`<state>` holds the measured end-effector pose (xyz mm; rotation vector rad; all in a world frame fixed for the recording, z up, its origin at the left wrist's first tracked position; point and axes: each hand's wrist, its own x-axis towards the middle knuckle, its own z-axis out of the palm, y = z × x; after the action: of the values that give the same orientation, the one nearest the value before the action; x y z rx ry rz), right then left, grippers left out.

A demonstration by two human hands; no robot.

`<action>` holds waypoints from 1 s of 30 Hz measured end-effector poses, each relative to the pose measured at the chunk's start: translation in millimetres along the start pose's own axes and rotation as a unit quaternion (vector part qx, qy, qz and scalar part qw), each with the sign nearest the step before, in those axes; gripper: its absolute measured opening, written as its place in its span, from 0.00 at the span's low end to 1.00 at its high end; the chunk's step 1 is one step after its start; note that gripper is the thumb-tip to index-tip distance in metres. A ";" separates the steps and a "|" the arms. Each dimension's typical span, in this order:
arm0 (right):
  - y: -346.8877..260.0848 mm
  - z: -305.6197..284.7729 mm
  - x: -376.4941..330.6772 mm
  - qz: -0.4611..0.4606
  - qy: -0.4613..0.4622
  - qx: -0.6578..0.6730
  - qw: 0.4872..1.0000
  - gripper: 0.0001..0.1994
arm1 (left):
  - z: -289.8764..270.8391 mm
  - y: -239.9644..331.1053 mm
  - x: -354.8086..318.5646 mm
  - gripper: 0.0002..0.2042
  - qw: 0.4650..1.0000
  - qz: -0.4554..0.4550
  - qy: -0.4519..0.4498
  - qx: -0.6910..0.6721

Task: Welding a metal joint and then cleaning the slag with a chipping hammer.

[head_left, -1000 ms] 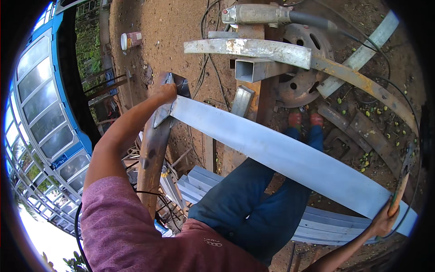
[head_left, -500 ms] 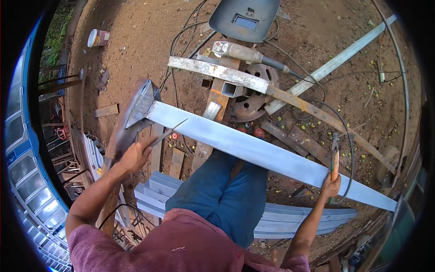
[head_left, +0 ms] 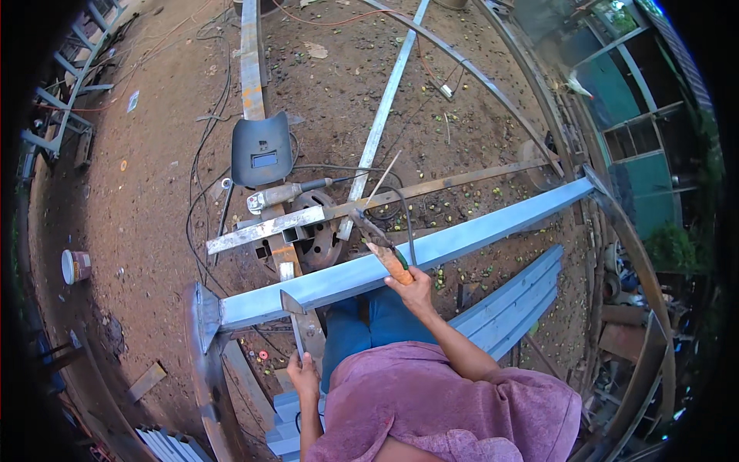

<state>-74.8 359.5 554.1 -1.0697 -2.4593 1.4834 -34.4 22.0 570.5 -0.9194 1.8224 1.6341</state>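
Observation:
A long grey steel beam (head_left: 462, 235) runs from an end plate (head_left: 202, 316) at lower left up to the right. My right hand (head_left: 416, 289) grips the orange handle of a welding electrode holder (head_left: 387, 260) just in front of the beam's middle. A thin rod (head_left: 382, 179) sticks up from the holder. My left hand (head_left: 304, 377) is lower, closed around the shaft of a small metal hammer (head_left: 292, 308) whose head rests against the beam near the end plate. My jeans show below the beam.
A dark welding mask (head_left: 262, 150), an angle grinder (head_left: 281, 196) and a rusty wheel hub (head_left: 315, 239) lie on the dirt beyond the beam, among cables and steel bars. There is a paint tin (head_left: 77, 266) at left and stacked grey profiles (head_left: 512, 308) at right.
The view has swung round. My right hand came in from the beam's far end to its middle with the electrode holder. My left hand dropped below the beam with the hammer.

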 end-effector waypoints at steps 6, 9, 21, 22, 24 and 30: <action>-39.8 -59.9 -14.1 -0.001 0.011 0.123 0.992 0.19 | -2.1 40.5 27.8 0.03 0.997 -0.025 -0.032 -0.070; -43.7 -108.8 -17.7 0.003 0.059 0.166 0.984 0.14 | -16.7 46.9 36.6 0.03 0.995 -0.023 -0.033 -0.096; -11.1 -162.1 -150.5 0.179 0.163 0.387 0.890 0.11 | -29.1 26.5 89.7 0.06 0.974 -0.105 -0.087 -0.179; -3.5 -157.1 -157.9 0.192 0.162 0.394 0.884 0.10 | -23.7 30.6 90.6 0.06 0.973 -0.105 -0.079 -0.190; 1.5 -149.1 -169.2 0.189 0.156 0.394 0.886 0.10 | -3.4 39.4 87.9 0.06 0.963 -0.138 -0.119 -0.198; 3.0 -136.3 -158.0 0.172 0.136 0.385 0.896 0.10 | 53.0 67.9 49.6 0.08 0.971 -0.051 -0.221 -0.070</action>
<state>100.3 368.1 667.4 -1.4060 -1.3098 1.9662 -121.4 70.1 568.7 -0.6276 1.3506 1.7517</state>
